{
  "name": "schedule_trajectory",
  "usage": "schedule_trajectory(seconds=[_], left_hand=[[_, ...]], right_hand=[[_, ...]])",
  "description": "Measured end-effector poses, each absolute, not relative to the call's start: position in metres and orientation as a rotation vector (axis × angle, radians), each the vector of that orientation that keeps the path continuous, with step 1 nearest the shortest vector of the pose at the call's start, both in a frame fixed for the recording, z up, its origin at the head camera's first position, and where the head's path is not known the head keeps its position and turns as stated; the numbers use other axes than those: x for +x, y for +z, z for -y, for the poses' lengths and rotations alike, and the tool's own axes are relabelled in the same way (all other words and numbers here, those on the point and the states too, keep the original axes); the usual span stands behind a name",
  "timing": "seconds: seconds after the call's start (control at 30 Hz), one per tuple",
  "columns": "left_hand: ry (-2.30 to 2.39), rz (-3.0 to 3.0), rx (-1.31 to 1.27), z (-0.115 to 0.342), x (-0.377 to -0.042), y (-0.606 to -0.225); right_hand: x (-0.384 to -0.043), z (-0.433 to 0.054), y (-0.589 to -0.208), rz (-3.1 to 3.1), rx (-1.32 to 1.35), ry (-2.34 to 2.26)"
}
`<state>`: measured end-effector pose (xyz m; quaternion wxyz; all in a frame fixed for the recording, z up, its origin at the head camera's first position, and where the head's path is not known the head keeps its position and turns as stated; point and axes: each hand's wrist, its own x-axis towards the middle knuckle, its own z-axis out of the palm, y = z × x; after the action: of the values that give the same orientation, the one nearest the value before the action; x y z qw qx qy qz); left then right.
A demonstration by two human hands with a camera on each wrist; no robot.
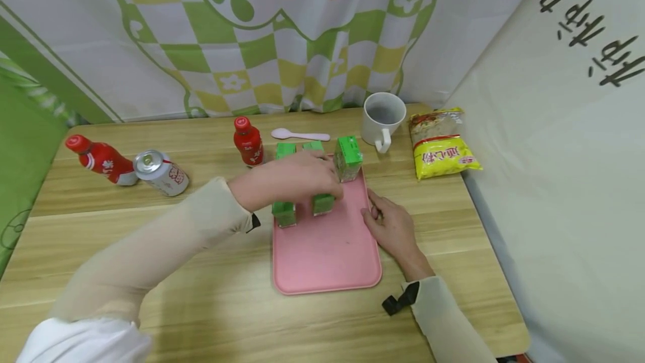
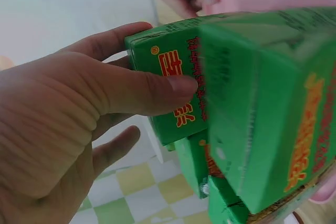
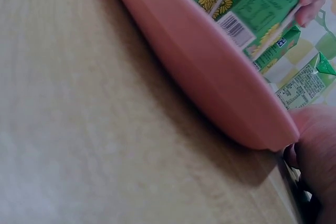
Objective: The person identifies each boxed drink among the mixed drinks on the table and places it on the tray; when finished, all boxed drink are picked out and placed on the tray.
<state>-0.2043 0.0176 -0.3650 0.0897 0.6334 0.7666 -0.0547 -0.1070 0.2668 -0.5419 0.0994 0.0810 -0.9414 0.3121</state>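
Note:
My left hand (image 1: 302, 178) reaches across the pink tray (image 1: 330, 256) and grips a green drink carton (image 1: 322, 204). In the left wrist view, the thumb presses the lettered face of that carton (image 2: 181, 98), and another green carton (image 2: 252, 103) stands close beside it. More cartons stand on the tray: one at the left (image 1: 285, 214), two behind my left hand, and one at the far right corner (image 1: 347, 158). My right hand (image 1: 395, 228) holds the tray's right rim, also seen at the tray's outer side (image 3: 210, 72) in the right wrist view.
Behind the tray lie a pink spoon (image 1: 300, 135) and, farther right, a white mug (image 1: 383, 122) and a yellow food bag (image 1: 443, 144). To the left are a red bottle (image 1: 249, 142), a silver can (image 1: 161, 172) and a second red bottle (image 1: 103, 161). A patterned curtain (image 1: 282, 60) hangs behind the table.

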Motion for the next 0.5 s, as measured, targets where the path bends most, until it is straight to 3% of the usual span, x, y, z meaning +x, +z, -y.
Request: schedule_trajectory(seconds=[0.3, 0.5], left_hand=[[-0.181, -2.307, 1.850, -0.009, -0.202, -0.374], [0.526, -2.324, 1.552, 0.021, -0.205, -0.363]], right_hand=[[-0.109, -0.265, -0.544, 2.778, 0.270, 0.938], [-0.109, -0.265, -0.544, 2.783, 0.260, 0.932]])
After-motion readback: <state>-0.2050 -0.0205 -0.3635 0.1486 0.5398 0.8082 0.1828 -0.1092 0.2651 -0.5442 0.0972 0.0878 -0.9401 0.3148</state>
